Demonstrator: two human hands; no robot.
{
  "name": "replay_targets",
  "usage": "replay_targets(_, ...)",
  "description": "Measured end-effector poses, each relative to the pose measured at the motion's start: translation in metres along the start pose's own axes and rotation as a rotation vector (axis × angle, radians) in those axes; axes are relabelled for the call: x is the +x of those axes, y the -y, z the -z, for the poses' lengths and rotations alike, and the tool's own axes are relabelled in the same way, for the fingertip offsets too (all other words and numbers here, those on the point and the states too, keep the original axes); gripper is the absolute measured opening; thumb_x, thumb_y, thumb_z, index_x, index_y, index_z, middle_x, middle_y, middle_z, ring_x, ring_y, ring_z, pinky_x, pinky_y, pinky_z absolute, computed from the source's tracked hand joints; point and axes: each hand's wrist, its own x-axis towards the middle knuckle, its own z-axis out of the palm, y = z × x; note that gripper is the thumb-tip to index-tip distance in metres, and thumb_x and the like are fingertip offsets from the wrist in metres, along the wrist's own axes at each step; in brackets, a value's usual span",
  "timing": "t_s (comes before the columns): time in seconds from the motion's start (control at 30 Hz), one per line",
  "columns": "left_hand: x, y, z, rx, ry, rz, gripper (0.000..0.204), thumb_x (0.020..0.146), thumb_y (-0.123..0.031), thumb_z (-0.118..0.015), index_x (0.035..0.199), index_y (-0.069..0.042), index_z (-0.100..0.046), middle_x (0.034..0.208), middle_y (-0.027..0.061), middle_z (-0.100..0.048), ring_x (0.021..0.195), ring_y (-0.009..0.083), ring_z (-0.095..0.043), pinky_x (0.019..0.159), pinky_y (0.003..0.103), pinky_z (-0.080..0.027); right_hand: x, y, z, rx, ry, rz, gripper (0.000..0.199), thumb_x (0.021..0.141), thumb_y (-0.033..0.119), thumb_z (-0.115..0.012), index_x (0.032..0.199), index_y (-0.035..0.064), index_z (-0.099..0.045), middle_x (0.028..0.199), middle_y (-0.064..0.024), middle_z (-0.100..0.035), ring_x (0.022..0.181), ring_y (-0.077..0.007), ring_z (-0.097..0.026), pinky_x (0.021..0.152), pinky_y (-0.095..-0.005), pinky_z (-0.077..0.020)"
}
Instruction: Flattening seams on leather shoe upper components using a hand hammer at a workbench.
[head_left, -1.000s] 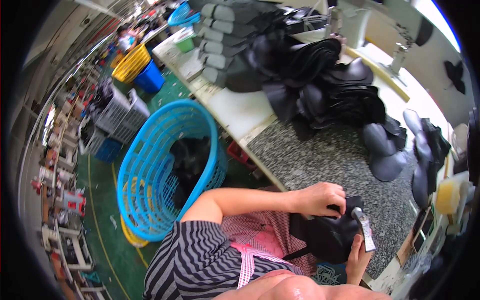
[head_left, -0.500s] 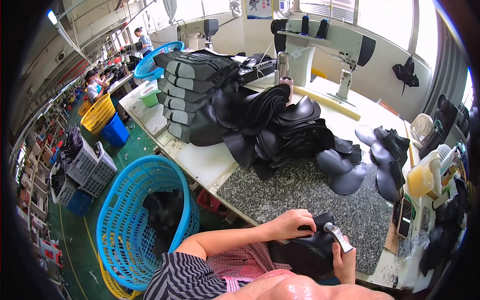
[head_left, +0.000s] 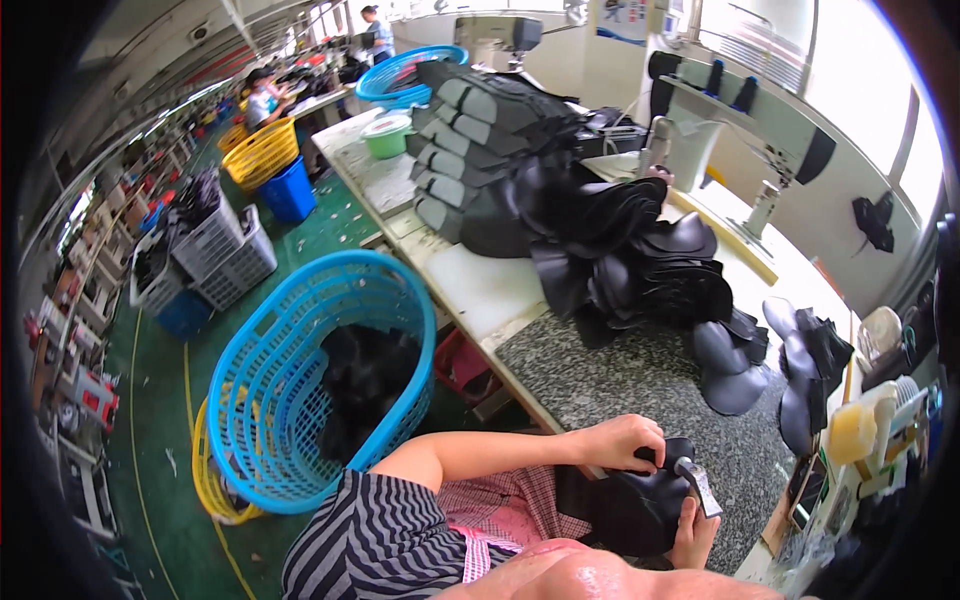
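A black leather shoe piece point(head_left: 635, 512) lies at the near edge of the stone slab, partly over my lap. My left hand point(head_left: 630, 442) is closed, its curled fingers gripping the piece's upper edge. At its right side, my right hand point(head_left: 692, 538) is closed around a hammer, its handle mostly hidden. The hammer's silver head point(head_left: 700, 486), with a round face and a flared flat end, rests on or just above the leather; I cannot tell which.
Beyond the speckled stone slab point(head_left: 570, 375) lie heaped black leather pieces point(head_left: 640, 270). A blue basket point(head_left: 250, 400) holding black pieces stands at my left. A sewing machine point(head_left: 735, 130) stands at the back; a phone point(head_left: 806, 500) lies at right. Two people work far off.
The view has turned left, so the table and hands appear farther right. Both hands keep about the same hold on the leather and hammer.
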Motion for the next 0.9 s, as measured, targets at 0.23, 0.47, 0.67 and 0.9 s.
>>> replay_targets(0.23,0.0,0.002,0.003,0.003,-0.018,0.01,0.014,0.078,-0.015,-0.081,0.086,-0.008,-0.072,0.085,0.005,-0.068,0.086,0.0253,-0.066,0.075,0.038,-0.053,0.004,-0.01,-0.004,-0.007,0.016,-0.108,0.046,0.105,0.036,-0.052,0.082,-0.0037,-0.057,0.056,-0.0089,-0.041,0.051,-0.0189,-0.039,0.052,-0.0405,-0.0283)
replay_targets(0.47,-0.004,-0.004,-0.002,-0.042,-0.008,0.018,0.014,0.076,-0.012,-0.082,0.085,-0.008,-0.072,0.084,0.0052,-0.069,0.086,0.0258,-0.067,0.076,0.039,-0.053,-0.006,-0.004,0.003,-0.023,0.068,-0.158,0.034,0.104,0.024,-0.054,0.095,-0.0078,-0.058,0.063,-0.0175,-0.043,0.059,-0.0225,-0.035,0.057,-0.0429,-0.0336)
replay_targets(0.67,0.0,-0.001,-0.002,-0.069,-0.03,-0.065,0.012,0.075,-0.01,-0.081,0.085,-0.008,-0.074,0.085,0.0073,-0.073,0.084,0.0255,-0.069,0.078,0.037,-0.054,-0.007,0.004,-0.002,-0.011,-0.037,-0.055,0.031,0.103,0.024,-0.054,0.103,-0.005,-0.066,0.072,-0.0087,-0.056,0.068,-0.0158,-0.05,0.061,-0.0391,-0.039)
replay_targets(0.9,0.01,0.004,0.011,-0.03,-0.003,0.086,0.016,0.074,-0.011,-0.082,0.088,-0.007,-0.075,0.083,0.0111,-0.071,0.081,0.0275,-0.069,0.076,0.037,-0.054,0.018,-0.008,-0.011,-0.024,-0.092,0.042,0.036,0.101,0.024,-0.056,0.125,-0.0014,-0.066,0.078,-0.0036,-0.061,0.074,-0.0114,-0.054,0.068,-0.0318,-0.0463)
